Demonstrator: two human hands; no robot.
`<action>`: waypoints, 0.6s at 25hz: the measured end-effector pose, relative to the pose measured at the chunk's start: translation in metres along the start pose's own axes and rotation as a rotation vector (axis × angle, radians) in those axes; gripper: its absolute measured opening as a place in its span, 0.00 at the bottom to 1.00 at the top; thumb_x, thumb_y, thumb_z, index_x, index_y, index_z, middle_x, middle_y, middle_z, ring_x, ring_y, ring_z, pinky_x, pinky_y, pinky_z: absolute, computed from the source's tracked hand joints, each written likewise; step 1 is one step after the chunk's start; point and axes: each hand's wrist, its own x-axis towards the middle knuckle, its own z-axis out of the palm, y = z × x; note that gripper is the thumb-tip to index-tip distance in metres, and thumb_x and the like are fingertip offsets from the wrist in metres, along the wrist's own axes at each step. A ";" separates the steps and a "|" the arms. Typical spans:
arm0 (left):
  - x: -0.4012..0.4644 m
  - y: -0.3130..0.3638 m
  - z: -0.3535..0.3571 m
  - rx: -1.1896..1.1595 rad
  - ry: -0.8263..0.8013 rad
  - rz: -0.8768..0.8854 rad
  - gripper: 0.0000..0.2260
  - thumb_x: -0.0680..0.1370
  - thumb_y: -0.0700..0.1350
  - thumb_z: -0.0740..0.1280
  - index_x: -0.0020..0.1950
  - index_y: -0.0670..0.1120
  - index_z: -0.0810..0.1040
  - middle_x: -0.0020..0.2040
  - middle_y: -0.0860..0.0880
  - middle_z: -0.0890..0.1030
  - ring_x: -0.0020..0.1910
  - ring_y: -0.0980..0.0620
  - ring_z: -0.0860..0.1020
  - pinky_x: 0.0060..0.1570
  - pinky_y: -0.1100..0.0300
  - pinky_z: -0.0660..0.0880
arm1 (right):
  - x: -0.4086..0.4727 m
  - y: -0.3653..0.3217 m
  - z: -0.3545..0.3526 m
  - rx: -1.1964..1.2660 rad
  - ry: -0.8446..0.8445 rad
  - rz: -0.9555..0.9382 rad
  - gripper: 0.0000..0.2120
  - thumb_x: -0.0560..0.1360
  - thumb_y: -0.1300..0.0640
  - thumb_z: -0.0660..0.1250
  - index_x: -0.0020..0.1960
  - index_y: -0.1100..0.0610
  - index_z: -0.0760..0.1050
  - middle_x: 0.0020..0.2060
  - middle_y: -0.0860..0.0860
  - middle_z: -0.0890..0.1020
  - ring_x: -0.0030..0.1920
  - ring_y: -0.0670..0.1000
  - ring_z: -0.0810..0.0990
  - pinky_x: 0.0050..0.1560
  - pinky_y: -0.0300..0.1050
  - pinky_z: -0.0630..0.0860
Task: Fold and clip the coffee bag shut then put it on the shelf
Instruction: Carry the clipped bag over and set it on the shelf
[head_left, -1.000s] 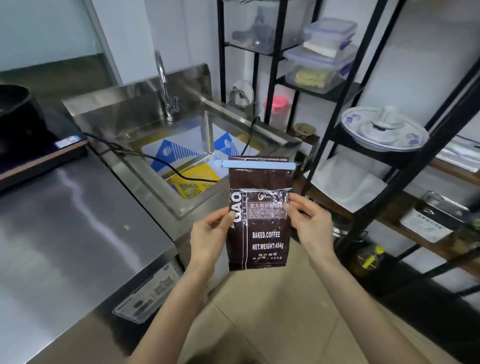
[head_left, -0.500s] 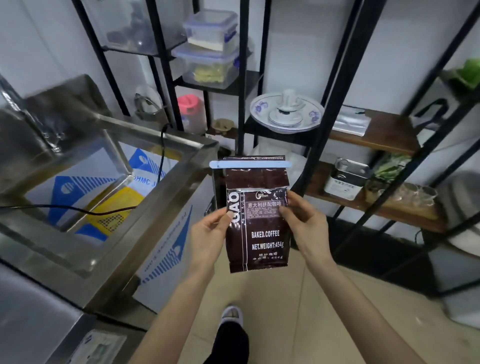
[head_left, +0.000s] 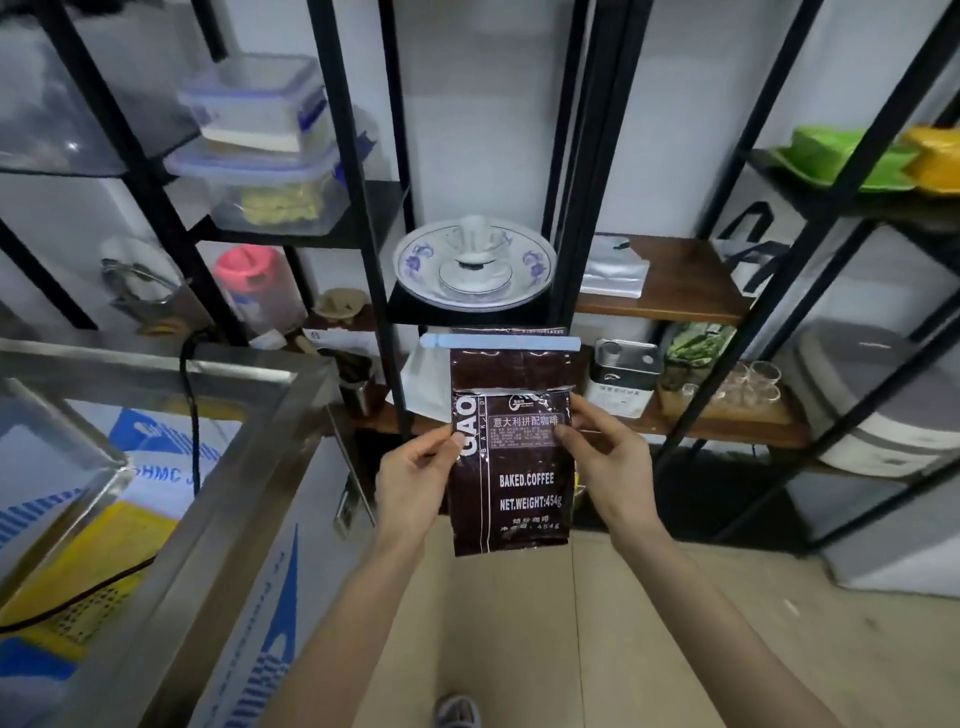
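I hold a dark brown coffee bag (head_left: 511, 467) upright in front of me, its printed face toward the camera. A light blue clip (head_left: 500, 342) runs across its folded top. My left hand (head_left: 415, 480) pinches the bag's left edge and my right hand (head_left: 608, 457) pinches its right edge. Right behind the bag stands the black-framed shelf (head_left: 685, 293) with wooden boards.
On the shelf sit a blue-patterned plate with a cup (head_left: 472, 267), a white packet (head_left: 615, 270), a metal tin (head_left: 623, 382), several glasses (head_left: 748, 384) and stacked plastic boxes (head_left: 265, 156). A steel sink counter (head_left: 208, 467) is at my left. A black upright post (head_left: 374, 234) stands just left of the bag.
The view has swung right from the sink toward the shelf, which is now closer. Both hands keep the same grip on the clipped bag.
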 end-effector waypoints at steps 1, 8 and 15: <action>0.012 0.002 0.004 0.023 -0.015 0.003 0.12 0.73 0.42 0.67 0.56 0.42 0.78 0.49 0.46 0.83 0.46 0.52 0.80 0.54 0.55 0.76 | 0.008 -0.001 0.000 -0.009 0.023 -0.001 0.17 0.71 0.61 0.66 0.60 0.54 0.73 0.42 0.51 0.79 0.50 0.52 0.78 0.57 0.57 0.76; 0.067 0.013 0.040 0.093 -0.182 0.028 0.08 0.73 0.45 0.67 0.40 0.58 0.81 0.35 0.63 0.82 0.37 0.64 0.80 0.40 0.64 0.74 | 0.051 0.000 -0.015 -0.024 0.194 0.005 0.16 0.71 0.61 0.67 0.58 0.55 0.74 0.38 0.46 0.78 0.44 0.47 0.78 0.57 0.54 0.76; 0.101 0.018 0.099 0.094 -0.236 -0.011 0.08 0.73 0.45 0.67 0.50 0.49 0.81 0.38 0.54 0.83 0.39 0.57 0.80 0.41 0.63 0.76 | 0.098 0.009 -0.053 -0.031 0.270 0.037 0.15 0.71 0.61 0.67 0.58 0.54 0.75 0.38 0.47 0.78 0.40 0.46 0.78 0.50 0.46 0.77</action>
